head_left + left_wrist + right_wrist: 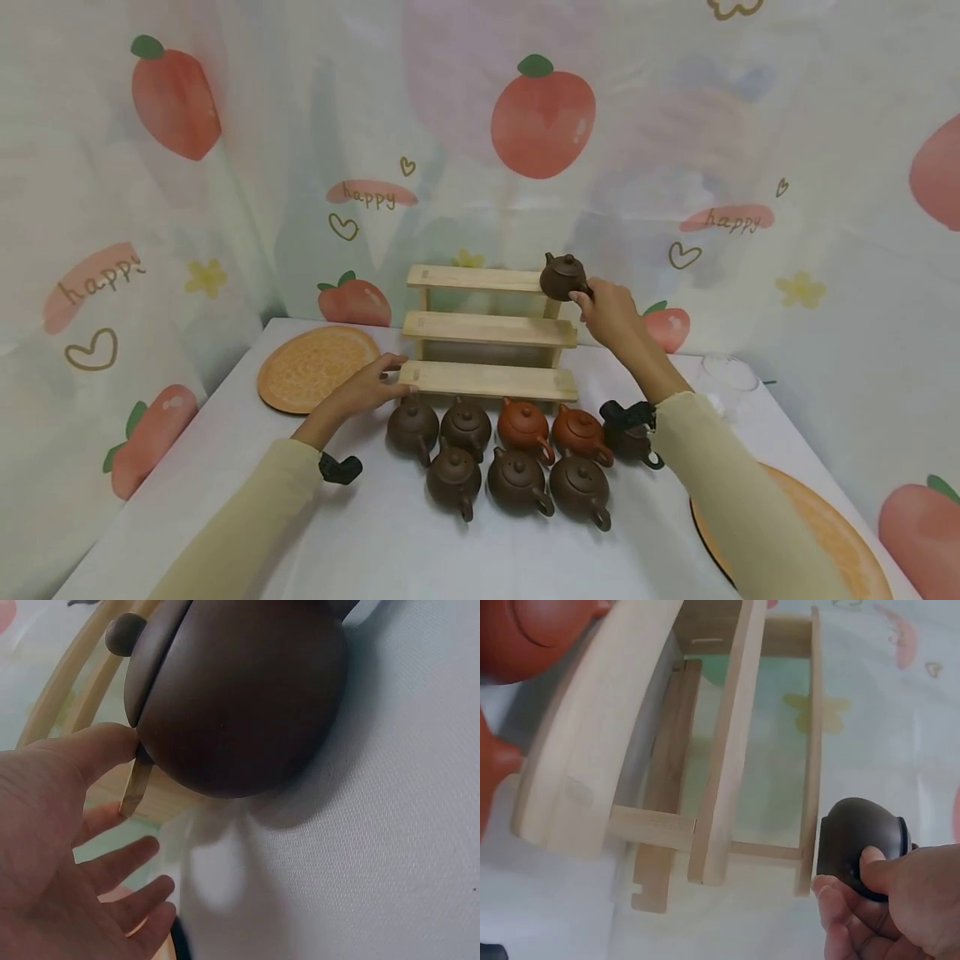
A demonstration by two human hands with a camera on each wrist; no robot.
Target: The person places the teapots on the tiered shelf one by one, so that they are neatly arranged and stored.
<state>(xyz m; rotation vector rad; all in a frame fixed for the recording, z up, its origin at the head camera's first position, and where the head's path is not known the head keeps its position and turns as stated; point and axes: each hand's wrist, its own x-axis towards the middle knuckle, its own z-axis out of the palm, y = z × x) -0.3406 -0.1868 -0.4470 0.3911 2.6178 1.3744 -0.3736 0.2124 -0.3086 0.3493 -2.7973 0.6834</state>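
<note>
My right hand (611,312) pinches the handle of a small dark brown teapot (562,277) at the right end of the top board of a three-step wooden stand (487,329). The right wrist view shows the teapot's base (851,844) close against that board; contact cannot be told. My left hand (367,385) holds the left end of the lowest board, thumb in front and fingers behind. Just beside that thumb stands another dark brown teapot (247,697). Before the stand are two reddish teapots (523,423) and several dark brown teapots (517,482), one partly hidden by my right wrist strap.
An orange round mat (311,367) lies left of the stand. A similar mat (817,521) is partly under my right sleeve. At the back right of the white table (360,533) sits a clear item (731,372). A fruit-printed cloth (645,125) hangs behind.
</note>
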